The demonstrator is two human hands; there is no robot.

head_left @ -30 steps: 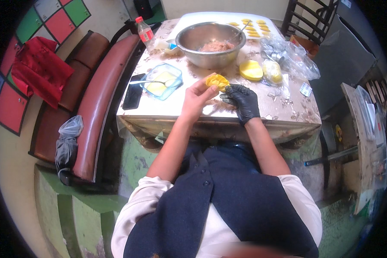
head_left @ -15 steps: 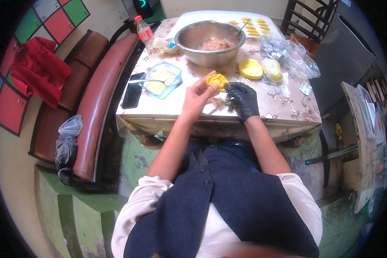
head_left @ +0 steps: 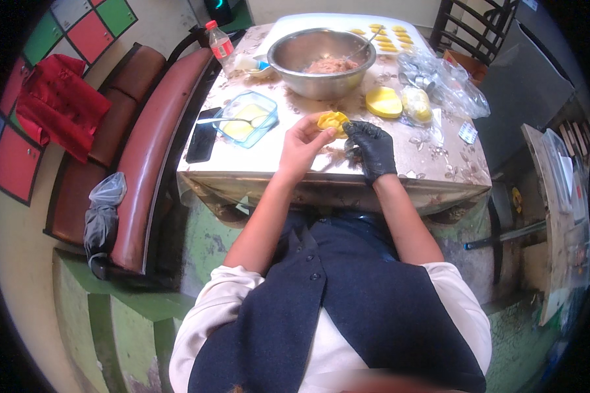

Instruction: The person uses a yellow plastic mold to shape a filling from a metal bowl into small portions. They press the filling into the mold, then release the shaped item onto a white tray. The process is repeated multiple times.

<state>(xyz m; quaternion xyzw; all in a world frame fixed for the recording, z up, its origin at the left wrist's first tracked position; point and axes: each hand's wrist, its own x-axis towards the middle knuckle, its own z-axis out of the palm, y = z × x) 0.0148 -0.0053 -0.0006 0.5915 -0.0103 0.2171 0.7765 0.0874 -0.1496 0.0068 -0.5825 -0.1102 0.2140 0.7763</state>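
Note:
A yellow dumpling wrapper, gathered into folds, is held above the table's near edge. My bare left hand cups its left side between thumb and fingers. From the right, my right hand in a black glove pinches its edge. Whether filling lies inside the folds I cannot make out. Beyond my hands stands a large steel bowl of pinkish minced filling, with a utensil leaning in it. A stack of round yellow wrappers lies right of the bowl.
A glass dish of yellow liquid with a spoon sits left, by a phone. Behind are a red-capped bottle and a white tray with rows of yellow dumplings. Plastic bags lie right; a bench stands left.
The wrapper has turned slightly between my hands, and its folds look more drawn together. My gloved fingers have shifted a little at its right edge.

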